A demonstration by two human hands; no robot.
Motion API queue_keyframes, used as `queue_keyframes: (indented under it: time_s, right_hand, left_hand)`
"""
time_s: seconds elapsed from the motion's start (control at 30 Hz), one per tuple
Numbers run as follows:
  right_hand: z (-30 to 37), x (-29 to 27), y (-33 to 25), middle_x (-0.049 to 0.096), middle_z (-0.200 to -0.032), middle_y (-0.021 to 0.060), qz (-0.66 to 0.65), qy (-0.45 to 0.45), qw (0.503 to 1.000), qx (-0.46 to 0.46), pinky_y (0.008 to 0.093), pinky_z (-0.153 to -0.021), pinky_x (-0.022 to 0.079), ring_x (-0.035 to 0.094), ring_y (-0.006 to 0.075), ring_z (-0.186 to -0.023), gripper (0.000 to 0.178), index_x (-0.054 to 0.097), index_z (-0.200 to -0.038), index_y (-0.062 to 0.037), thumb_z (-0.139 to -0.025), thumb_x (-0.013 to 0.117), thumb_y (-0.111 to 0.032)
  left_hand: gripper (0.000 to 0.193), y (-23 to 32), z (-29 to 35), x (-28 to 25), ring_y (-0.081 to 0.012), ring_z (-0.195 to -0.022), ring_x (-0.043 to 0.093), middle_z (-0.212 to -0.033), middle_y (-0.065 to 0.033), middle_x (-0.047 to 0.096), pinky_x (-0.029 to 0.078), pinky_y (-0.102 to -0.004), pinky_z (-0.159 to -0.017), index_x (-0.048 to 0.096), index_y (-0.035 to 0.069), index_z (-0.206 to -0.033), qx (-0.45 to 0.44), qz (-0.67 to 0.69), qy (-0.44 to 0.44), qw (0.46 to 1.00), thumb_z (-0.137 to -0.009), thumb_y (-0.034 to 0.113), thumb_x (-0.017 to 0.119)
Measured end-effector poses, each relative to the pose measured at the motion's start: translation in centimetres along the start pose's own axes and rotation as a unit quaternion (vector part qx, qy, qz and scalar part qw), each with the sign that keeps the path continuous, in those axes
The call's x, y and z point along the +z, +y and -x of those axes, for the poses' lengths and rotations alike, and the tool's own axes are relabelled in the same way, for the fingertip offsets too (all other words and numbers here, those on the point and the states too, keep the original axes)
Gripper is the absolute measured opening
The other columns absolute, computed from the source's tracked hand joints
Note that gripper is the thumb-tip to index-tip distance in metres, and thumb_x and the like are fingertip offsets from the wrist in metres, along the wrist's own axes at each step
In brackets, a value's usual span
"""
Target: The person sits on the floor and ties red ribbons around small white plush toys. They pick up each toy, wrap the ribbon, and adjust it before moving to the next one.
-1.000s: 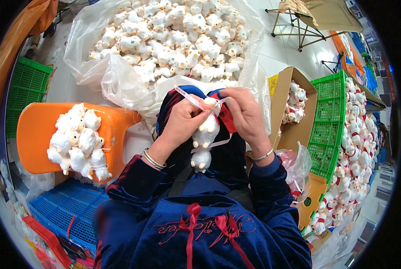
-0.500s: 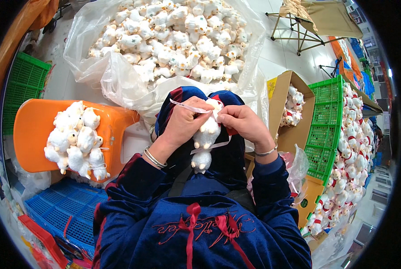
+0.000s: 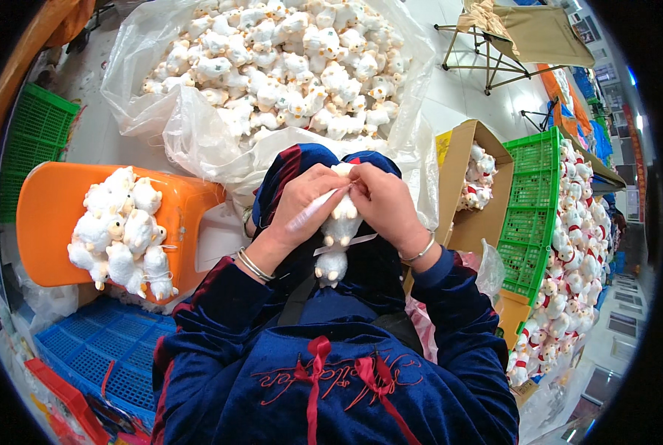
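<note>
On the lap [image 3: 382, 273], white plush toy [image 3: 344, 221] lies lengthwise. Left hand [image 3: 303, 202] pinches pale ribbon [image 3: 313, 211]; right hand [image 3: 385, 206] pinched closed beside it, grip hidden. Orange stool [image 3: 43, 230] at left, more toys [image 3: 121, 233] on it.

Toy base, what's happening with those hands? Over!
Left bare hand pinching narrow pale ribbon. Right bare hand close beside, at small white plush toy. Hands partly covering toy's far end.
</note>
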State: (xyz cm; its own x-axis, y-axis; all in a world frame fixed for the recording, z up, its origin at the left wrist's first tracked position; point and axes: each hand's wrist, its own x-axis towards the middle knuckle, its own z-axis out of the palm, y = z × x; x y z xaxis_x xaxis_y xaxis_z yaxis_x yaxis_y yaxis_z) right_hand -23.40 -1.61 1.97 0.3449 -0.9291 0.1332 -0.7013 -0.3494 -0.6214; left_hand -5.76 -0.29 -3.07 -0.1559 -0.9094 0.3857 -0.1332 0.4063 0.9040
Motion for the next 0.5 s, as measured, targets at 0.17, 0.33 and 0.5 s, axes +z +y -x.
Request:
queue_keyframes:
  time_s: [0.17,0.33,0.5]
  right_hand:
    - [0.6,0.8,1.1,0.069,-0.085,0.0160,0.021,-0.013,1.000,-0.004,0.0395,-0.064,0.053,0.067,0.0308,-0.072,0.011,0.067,-0.099,-0.0046,-0.088,0.064,-0.007]
    - [-0.9,-3.3,0.9,0.070,-0.083,0.0039,-0.238,-0.253,0.904,0.249,0.0260,-0.065,0.051,0.062,0.0076,-0.073,0.013,0.070,-0.101,-0.0006,-0.095,0.064,-0.009]
    - [-1.1,-3.6,2.1,0.069,-0.085,0.0005,-0.292,-0.249,0.897,0.218,0.0231,-0.061,0.048,0.059,0.0061,-0.071,0.014,0.072,-0.102,0.0001,-0.095,0.066,-0.011]
  left_hand:
    - [0.013,0.2,0.2,0.3,-0.0224,-0.083,0.068,-0.093,-0.0106,0.069,0.054,-0.0301,-0.073,0.074,0.001,-0.101,-0.004,0.022,-0.013,1.000,-0.087,-0.001,0.073]
    - [0.015,0.3,0.5,-0.3,-0.0227,-0.084,0.069,-0.094,-0.0108,0.070,0.055,-0.0298,-0.075,0.074,0.001,-0.102,-0.001,0.001,-0.002,1.000,-0.087,-0.001,0.073]
    - [0.016,0.2,0.6,-0.4,-0.0227,-0.086,0.070,-0.096,-0.0107,0.070,0.056,-0.0299,-0.077,0.074,0.001,-0.103,-0.014,0.021,-0.007,1.000,-0.087,-0.001,0.073]
